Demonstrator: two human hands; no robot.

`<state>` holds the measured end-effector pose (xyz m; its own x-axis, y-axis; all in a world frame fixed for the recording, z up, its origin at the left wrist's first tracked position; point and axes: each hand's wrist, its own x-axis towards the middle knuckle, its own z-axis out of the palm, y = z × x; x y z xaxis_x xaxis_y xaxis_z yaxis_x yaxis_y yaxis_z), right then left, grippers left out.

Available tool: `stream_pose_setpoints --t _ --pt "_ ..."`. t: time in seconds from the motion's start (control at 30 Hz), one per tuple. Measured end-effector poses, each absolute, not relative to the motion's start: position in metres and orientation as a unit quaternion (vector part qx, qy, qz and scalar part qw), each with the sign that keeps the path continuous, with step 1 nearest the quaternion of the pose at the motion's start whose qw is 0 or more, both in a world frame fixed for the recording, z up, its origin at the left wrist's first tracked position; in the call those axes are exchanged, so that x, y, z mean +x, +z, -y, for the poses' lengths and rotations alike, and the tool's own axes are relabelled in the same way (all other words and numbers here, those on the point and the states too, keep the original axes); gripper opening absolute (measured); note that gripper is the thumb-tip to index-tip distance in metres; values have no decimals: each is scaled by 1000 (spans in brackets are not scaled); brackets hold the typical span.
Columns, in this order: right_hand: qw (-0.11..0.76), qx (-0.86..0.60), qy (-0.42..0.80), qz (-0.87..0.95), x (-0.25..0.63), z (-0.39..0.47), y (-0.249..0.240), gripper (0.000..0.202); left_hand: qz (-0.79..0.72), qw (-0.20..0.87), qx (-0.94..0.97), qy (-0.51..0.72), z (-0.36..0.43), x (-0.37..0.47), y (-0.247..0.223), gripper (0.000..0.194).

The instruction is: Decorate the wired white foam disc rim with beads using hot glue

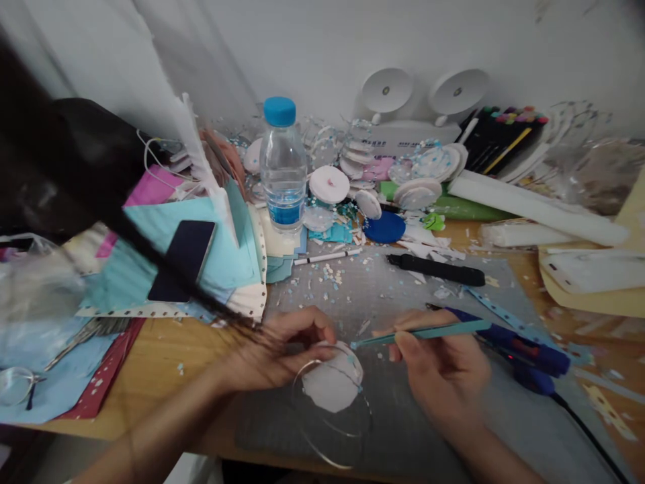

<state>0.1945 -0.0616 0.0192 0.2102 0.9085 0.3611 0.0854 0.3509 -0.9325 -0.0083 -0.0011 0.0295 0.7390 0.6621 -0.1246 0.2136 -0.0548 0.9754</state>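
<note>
Over the worktop (171, 343) and its grey mat (272, 430), left fingers (313, 321) pinch a pale, flat, roundish white disc (330, 388) by its upper-left edge; right fingers (409, 351), farther off, grip a slim teal tool (448, 329) lying crosswise; its tip points left at the disc's upper-right rim, contact unclear; thin wire (338, 465) curves below.

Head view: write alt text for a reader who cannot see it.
A person's left hand holds a white disc with thin wire loops over a grey mat; the right hand holds a slim teal tool, its tip near the disc's edge. A blue corded tool lies at right; behind are a blue-capped bottle and more white discs.
</note>
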Motion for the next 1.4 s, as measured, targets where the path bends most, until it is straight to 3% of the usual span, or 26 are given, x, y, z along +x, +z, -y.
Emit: stream_pose_setpoints --t 1.4 --pt "570 -422 286 644 193 65 21 36 -312 577 702 278 8 -8 28 6"
